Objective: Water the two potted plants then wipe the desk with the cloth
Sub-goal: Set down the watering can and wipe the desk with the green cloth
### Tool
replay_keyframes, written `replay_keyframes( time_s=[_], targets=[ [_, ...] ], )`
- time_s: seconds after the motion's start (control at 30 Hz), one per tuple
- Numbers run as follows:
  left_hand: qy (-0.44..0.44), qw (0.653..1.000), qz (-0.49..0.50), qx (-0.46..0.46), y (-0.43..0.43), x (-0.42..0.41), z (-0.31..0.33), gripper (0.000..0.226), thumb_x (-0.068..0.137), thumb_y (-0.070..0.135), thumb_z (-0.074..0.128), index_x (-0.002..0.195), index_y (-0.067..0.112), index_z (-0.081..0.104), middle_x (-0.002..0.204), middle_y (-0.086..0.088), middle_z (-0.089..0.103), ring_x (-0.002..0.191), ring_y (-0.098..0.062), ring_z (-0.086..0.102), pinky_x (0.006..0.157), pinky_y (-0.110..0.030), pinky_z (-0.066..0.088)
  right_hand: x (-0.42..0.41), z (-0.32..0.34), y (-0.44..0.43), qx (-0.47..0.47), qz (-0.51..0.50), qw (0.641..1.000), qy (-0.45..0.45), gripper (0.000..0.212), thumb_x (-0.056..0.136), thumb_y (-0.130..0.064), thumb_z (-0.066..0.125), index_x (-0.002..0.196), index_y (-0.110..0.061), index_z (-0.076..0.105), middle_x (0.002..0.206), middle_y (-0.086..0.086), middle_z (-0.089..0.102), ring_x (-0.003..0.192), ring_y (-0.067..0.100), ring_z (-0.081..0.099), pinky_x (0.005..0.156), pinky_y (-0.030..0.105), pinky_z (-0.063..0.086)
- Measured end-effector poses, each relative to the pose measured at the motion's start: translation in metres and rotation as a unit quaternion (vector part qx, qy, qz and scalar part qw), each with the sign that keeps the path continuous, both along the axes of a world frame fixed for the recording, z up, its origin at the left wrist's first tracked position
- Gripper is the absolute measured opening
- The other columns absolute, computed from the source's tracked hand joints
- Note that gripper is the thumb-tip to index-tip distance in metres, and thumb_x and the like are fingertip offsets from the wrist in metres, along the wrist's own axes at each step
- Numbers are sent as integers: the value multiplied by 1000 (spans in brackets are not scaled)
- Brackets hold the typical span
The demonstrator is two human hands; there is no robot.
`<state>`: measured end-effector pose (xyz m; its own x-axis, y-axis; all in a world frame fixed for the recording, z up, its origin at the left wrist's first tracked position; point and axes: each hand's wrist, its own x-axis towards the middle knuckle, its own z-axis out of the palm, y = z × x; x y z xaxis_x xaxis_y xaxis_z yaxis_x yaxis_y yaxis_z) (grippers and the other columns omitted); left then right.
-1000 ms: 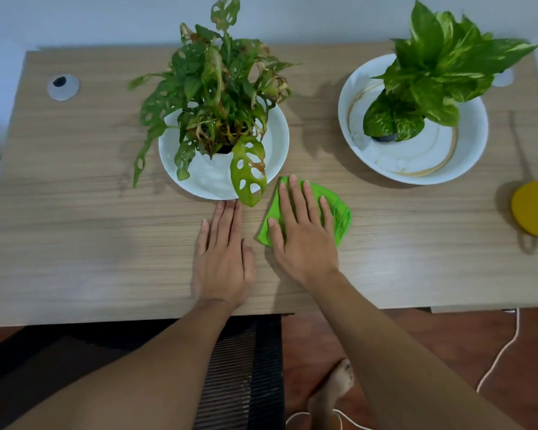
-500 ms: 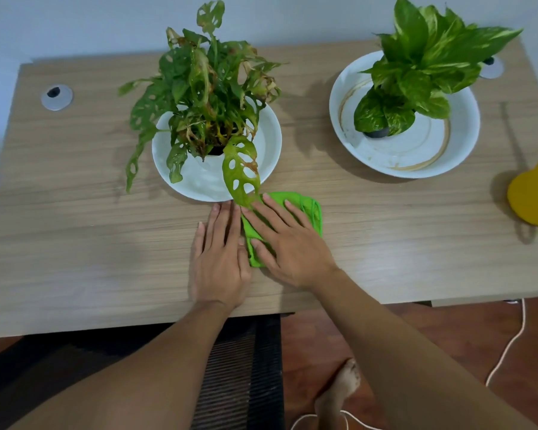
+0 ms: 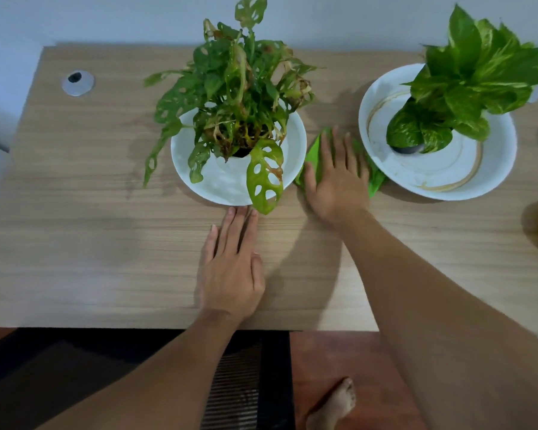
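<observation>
Two potted plants stand on the light wood-grain desk [image 3: 75, 243], each in a round white saucer: a hole-leaved green plant with browning foliage [image 3: 236, 97] at centre, in its saucer [image 3: 227, 187], and a glossy variegated green plant [image 3: 466, 82] at far right, in the wider saucer [image 3: 441, 178]. The bright green cloth [image 3: 312, 155] lies flat in the gap between the saucers (mostly hidden), pinned under the right hand [image 3: 336, 178], which presses it with fingers spread, not curled around it. The left hand [image 3: 230, 268] rests flat and empty near the desk's near edge, fingertips just beside the central saucer's rim.
</observation>
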<state>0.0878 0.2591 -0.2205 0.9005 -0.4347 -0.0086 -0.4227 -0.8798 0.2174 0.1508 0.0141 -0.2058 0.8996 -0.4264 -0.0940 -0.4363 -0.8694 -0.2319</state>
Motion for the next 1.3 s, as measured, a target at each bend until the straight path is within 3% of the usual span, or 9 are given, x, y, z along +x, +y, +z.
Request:
replay_keyframes(
  time_s=[0.27,0.67,0.9,1.03,1.3],
  targets=[
    [9,1000,0,-4,0,0,5,78,105,27,37,181,20,23,191,3,17,179,-17,9,144,-50,19,23,-3,-12,-12,41,999,0,73,123,-54,25,186,-21,7,194,2,1,180,25,-1,144,53,2],
    [-3,1000,8,-13,0,-1,3,75,107,26,39,181,21,24,191,3,19,179,-17,12,143,-52,23,-145,-5,61,-11,70,997,-29,75,118,-51,41,184,-19,23,193,-1,11,179,22,10,142,56,17],
    [-7,1000,8,-16,-1,0,1,75,106,28,38,180,22,26,191,5,19,179,-16,12,143,-52,23,-42,3,23,25,58,998,7,77,120,-54,35,186,-24,8,194,-5,-3,180,19,-2,144,52,3],
    [-13,1000,14,-17,-2,-2,1,74,107,28,38,180,21,28,190,5,21,178,-16,14,142,-52,23,15,-3,1,11,73,997,17,77,121,-54,27,186,-22,0,194,0,-7,180,25,-5,143,56,5],
    [-18,1000,11,-22,-1,-2,0,75,108,28,37,181,26,21,191,8,17,178,-14,13,143,-50,21,-40,-6,12,-2,65,998,-25,76,119,-56,27,186,-21,13,194,-1,5,180,22,4,144,52,6]
  ],
)
